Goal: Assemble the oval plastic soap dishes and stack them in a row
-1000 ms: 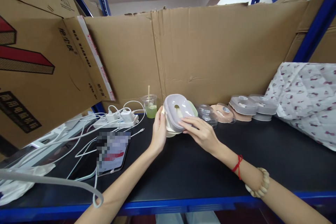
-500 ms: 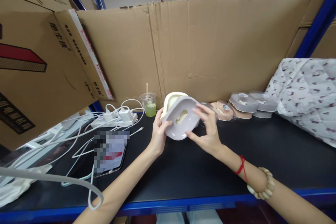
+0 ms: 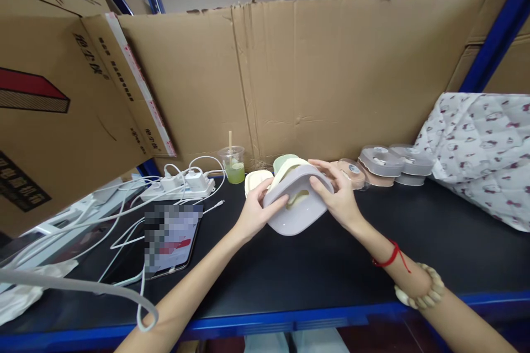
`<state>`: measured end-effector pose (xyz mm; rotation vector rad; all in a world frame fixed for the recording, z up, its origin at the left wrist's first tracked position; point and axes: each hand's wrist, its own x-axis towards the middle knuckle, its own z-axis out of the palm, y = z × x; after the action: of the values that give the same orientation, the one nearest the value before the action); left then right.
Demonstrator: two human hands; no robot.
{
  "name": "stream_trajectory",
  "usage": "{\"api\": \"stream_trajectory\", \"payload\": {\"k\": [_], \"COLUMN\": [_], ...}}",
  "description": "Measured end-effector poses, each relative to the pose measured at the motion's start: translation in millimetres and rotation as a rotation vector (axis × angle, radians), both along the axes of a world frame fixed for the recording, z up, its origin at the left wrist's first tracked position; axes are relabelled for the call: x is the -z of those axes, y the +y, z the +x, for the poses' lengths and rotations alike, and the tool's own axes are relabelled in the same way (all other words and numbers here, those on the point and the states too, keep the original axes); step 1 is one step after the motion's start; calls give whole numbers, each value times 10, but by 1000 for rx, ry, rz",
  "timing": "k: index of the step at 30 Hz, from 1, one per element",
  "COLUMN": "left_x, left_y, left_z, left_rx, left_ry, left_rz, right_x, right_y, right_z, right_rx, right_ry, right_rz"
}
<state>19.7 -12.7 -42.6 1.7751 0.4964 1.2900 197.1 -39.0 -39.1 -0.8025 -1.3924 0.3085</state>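
A pale lilac plastic piece (image 3: 298, 220) with a slot in its middle is held tilted above the black table. My left hand (image 3: 257, 210) grips its left edge, thumb on the inner face. On the right edge my right hand (image 3: 340, 194) pinches it, fingers behind and thumb in front. A cream piece (image 3: 286, 168) lies against its back, partly hidden. Behind that shows a green piece (image 3: 281, 162). Left of them, a separate cream piece (image 3: 254, 181) rests on the table, partly covered by my left hand.
A cup of green drink (image 3: 235, 171), power strip (image 3: 182, 192) with white cables and a tablet (image 3: 176, 242) are at left. Stacked clear-lidded containers (image 3: 380, 162) and a patterned cloth (image 3: 488, 149) stand at right. Cardboard (image 3: 331, 77) rises behind the black table (image 3: 393, 253).
The lilac piece has moved slightly right and down and tilted differently. My right hand has closed on its upper right edge. The green piece and separate cream piece now show.
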Motion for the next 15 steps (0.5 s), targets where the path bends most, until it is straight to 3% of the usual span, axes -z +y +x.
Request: {"api": "stream_trajectory", "payload": {"k": [6,15], "left_x": [-2,-3], "left_y": [20,-3], "left_z": [-26,-40], "left_rx": [72,224], "left_ry": [46,60], "left_rz": [-16,-180], "right_x": [9,17], "right_y": [26,61], "right_z": [20,32], "right_rx": [30,56], "right_ry": [-46,-24], "right_rz": [-40,-71]}}
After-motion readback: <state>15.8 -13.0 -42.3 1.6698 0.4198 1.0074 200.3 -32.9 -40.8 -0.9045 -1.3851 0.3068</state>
